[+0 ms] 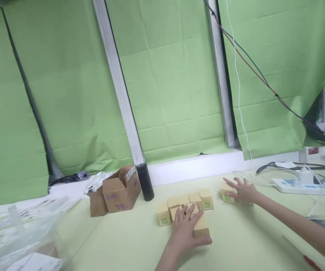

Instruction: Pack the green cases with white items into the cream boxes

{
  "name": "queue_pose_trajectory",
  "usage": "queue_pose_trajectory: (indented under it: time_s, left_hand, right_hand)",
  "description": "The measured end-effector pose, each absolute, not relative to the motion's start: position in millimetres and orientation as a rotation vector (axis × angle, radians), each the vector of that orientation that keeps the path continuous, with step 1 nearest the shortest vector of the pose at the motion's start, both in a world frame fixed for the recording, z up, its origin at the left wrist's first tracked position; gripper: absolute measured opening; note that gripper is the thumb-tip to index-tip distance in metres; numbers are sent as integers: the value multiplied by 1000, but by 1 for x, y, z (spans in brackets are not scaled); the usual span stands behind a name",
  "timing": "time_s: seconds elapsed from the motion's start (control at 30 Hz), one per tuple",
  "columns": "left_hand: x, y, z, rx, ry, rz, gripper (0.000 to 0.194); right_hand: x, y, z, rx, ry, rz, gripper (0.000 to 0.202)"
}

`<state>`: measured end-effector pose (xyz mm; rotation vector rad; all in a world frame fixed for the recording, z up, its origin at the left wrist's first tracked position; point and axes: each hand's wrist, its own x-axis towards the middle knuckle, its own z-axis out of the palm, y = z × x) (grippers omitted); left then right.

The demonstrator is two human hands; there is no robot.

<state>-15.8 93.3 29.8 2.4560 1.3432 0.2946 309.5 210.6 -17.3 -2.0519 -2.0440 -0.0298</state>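
Observation:
Several small yellow boxes [164,212] with green-windowed fronts stand in a tight cluster on the pale table. My left hand [183,231] lies over the front of this cluster with spread fingers. Its fingertips rest on the box tops, and the thumb reaches along the near side of the closest box [202,226]. Further right, my right hand [244,190] hovers over or touches another yellow box [228,192], fingers spread apart. A further box beneath that hand is mostly covered. Whether the right fingertips press on the boxes is hard to tell.
An open cardboard box [121,195] and a black cylinder [145,182] stand behind left. A white power strip [289,186] with cables lies at right, and a red-handled screwdriver [310,261] near the front. Plastic bags [23,237] and papers cover the left side.

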Motion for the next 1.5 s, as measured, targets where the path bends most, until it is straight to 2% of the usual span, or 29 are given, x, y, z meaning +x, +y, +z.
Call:
queue_pose_trajectory:
  time_s: [0.17, 0.3, 0.4, 0.53, 0.6, 0.73, 0.9, 0.97, 1.07, 1.13, 1.2, 1.33, 1.5]
  left_hand:
    - [-16, 91, 18, 2588, 1378, 399, 78]
    - [-10, 73, 17, 2654, 1365, 482, 64]
    - [-18, 51, 22, 2611, 1354, 419, 63]
    - [-60, 34, 34, 2480, 1638, 379, 39]
    - [-84, 36, 38, 2377, 1832, 410, 34]
    - [-108, 56, 33, 2306, 1909, 563, 37]
    - [-92, 78, 21, 2280, 1927, 643, 46]
    - [-86, 82, 22, 2240, 2015, 682, 63]
    - [-83, 90, 30, 2246, 2137, 603, 111]
    - [-84, 101, 38, 2278, 2107, 459, 127]
    - [-84, 115, 43, 2273, 1976, 352, 127]
    - [-80, 137, 40, 2257, 1785, 308, 110]
    - [-69, 142, 27, 2316, 1792, 357, 98]
  right_hand:
    - [311, 208, -11, -1879, -2188, 35, 52]
    - [307, 175, -7, -1615, -2344, 112, 49]
    - [284, 148, -10, -1442, -2378, 113, 47]
    - [242, 136, -18, -1348, -2311, 63, 44]
    - [225, 139, -19, -1314, -2297, 55, 44]
    - [202, 144, -18, -1247, -2286, 48, 40]
    - [192, 140, -20, -1277, -2239, 30, 42]
    - [196, 142, -19, -1300, -2232, 31, 58]
    - [202, 154, -12, -1266, -2315, 51, 92]
    - [202, 165, -3, -1201, -2460, 102, 100]
    - [200, 177, 5, -1137, -2613, 196, 94]
    - [194, 191, 11, -1076, -2709, 392, 82]
    - [203, 183, 2, -1084, -2626, 386, 78]
